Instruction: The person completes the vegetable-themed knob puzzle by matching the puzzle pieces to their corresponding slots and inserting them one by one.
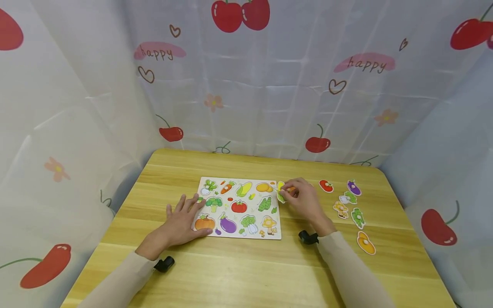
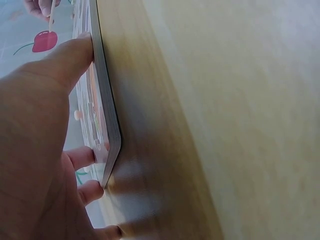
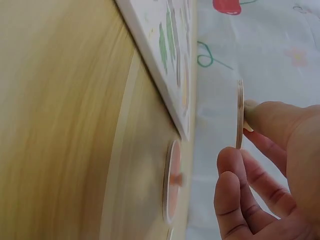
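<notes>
A puzzle board (image 1: 239, 208) lies flat near the middle of the surface (image 1: 246, 269). The left hand (image 1: 181, 222) rests on the board's left edge, its fingers spread over the near-left corner. Just past the board's far-right corner, the right hand (image 1: 304, 199) holds a puzzle piece (image 1: 281, 191) lifted off the surface. To the right of that hand, well apart from the board, loose pieces (image 1: 352, 209) lie scattered on the surface in a line from far to near. A curtain (image 1: 269, 85) hangs behind the surface and along both sides.
</notes>
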Demonstrator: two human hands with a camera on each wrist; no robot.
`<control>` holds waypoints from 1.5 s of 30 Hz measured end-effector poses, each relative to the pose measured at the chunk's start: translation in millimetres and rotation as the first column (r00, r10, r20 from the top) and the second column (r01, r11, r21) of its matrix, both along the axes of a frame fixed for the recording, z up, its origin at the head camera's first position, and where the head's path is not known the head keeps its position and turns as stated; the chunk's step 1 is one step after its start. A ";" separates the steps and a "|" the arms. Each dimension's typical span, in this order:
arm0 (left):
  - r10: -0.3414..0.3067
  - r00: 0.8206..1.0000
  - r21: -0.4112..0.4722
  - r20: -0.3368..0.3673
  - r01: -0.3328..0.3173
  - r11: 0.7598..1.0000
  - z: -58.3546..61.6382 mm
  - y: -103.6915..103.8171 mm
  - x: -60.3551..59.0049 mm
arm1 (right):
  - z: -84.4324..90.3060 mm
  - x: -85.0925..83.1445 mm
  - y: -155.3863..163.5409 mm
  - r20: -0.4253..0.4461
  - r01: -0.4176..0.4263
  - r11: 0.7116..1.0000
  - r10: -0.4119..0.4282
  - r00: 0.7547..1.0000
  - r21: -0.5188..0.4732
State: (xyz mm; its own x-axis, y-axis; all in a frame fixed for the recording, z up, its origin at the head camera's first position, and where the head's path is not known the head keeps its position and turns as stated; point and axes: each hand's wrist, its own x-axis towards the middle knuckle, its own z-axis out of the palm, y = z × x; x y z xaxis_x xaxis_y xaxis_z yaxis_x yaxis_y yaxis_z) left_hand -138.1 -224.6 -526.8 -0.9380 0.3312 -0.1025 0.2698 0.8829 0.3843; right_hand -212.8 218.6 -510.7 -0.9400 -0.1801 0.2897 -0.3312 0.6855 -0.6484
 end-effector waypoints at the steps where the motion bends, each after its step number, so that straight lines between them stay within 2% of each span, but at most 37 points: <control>1: -0.001 1.000 0.001 0.000 0.001 1.000 -0.1 0.0 0.1 | -0.4 -0.7 -2.8 0.005 -0.005 1.000 0.005 1.000 -0.003; 14: 0.004 1.000 -0.003 0.010 -0.004 1.000 -0.5 -1.1 1.1 | -3.9 -10.1 -41.7 0.089 -0.026 0.999 0.029 0.996 -0.032; 26: -0.002 1.000 0.004 0.001 0.002 1.000 -1.3 -1.9 0.3 | -6.0 -19.6 -73.8 0.113 -0.049 0.995 0.059 0.992 -0.086; 36: -0.003 1.000 0.004 -0.002 0.003 1.000 -1.7 -1.9 0.3 | -5.6 -25.7 -99.4 0.090 -0.054 0.997 0.059 0.994 -0.059; 45: -0.009 1.000 0.005 -0.013 0.009 1.000 -1.7 -1.6 0.8 | -8.6 -28.3 -115.3 0.126 -0.016 0.999 0.020 0.992 -0.034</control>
